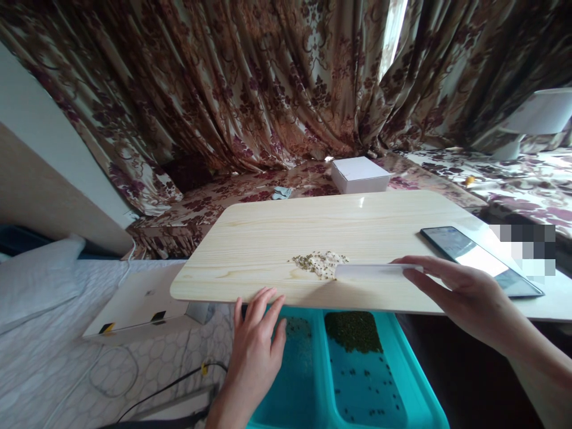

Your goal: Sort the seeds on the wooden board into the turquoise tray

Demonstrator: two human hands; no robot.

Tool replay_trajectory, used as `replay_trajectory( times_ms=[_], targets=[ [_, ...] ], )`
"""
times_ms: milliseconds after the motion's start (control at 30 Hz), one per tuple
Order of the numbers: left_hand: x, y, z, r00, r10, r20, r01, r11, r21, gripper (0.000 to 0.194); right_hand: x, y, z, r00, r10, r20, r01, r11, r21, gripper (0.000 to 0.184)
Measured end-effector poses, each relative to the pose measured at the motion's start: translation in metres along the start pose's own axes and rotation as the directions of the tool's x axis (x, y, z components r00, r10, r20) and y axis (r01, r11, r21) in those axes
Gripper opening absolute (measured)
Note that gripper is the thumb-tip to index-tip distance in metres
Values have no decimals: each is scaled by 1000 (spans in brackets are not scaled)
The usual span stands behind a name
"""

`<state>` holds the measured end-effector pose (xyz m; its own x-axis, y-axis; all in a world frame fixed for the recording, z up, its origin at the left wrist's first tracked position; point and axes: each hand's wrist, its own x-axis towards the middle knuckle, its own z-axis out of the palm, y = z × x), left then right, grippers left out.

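Observation:
My right hand (pixel 469 295) is closed on the end of a thin white flat strip (pixel 370 272), pinched between thumb and fingers. The strip's far end touches a small pile of mixed white and dark grains (pixel 319 264) on the pale wood-grain table (pixel 250 238). My left hand (pixel 257 342) is open, its fingers spread at the table's front edge. Below that edge is a teal divided tray (pixel 422 381). Its right compartment has a heap of dark green grains (pixel 355 329) and some scattered ones; the left, partly hidden by my hand, has a sparse scatter.
A tablet (pixel 473 256) lies on the table's right side. Behind the table are a white box (pixel 361 173) and a folded pale cloth (pixel 282 192). A flat white carton (pixel 134 298) and a black cable (pixel 174 381) lie on the bedding at left.

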<state>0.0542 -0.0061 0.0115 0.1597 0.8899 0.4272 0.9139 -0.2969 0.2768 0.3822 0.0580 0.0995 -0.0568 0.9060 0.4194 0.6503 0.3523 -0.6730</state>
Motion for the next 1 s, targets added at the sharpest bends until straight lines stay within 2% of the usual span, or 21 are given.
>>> replay_trajectory(
  times_ms=[233, 433, 600, 767, 1000],
  targets=[
    [0, -1, 1, 1000, 4, -4, -4, 1000, 7, 40, -1, -2, -1, 1000, -6, 25, 5, 1000, 17, 34],
    [0, -2, 2, 1000, 12, -8, -12, 1000, 11, 39, 2, -4, 0, 998, -13, 64, 10, 999, 48, 44],
    [0, -2, 3, 1000, 17, -18, -17, 1000, 18, 39, 2, 6, 0, 991, -5, 134, -4, 998, 65, 51],
    [-1, -4, 4, 999, 32, -17, -32, 999, 22, 38, -1, 20, -3, 988, -15, 157, 0, 996, 93, 49],
    [0, -6, 7, 999, 40, -30, -39, 999, 29, 38, 9, 21, -1, 969, -62, 238, 30, 990, 137, 49]
  ],
)
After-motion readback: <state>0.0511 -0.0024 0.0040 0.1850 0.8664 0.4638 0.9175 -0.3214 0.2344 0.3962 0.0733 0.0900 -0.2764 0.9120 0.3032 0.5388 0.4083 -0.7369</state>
